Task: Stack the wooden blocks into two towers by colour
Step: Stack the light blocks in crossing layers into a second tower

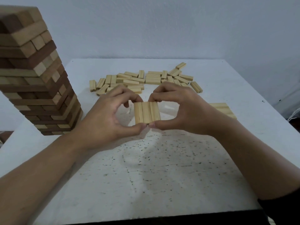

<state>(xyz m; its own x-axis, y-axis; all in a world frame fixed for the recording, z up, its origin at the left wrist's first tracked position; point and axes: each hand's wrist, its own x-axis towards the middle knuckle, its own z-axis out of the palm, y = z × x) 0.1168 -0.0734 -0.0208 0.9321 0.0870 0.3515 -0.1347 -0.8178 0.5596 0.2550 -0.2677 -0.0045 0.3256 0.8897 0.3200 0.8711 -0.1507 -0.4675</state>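
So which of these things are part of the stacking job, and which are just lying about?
Part of the job: three light blocks pinched between left hand and right hand; pile of loose light blocks; tall mixed tower; flat row of blocks.
Just there: table; wall.

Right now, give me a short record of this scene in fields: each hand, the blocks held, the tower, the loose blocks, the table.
row of three light blocks: side by side, between both hands
left hand: pinches the row's left side, thumb at the near end
right hand: pinches the row's right side, same way
tower: far left, tall, dark and light mixed
loose light blocks: scattered beyond the hands
flat light blocks: behind the right hand, partly hidden
table: white, speckled
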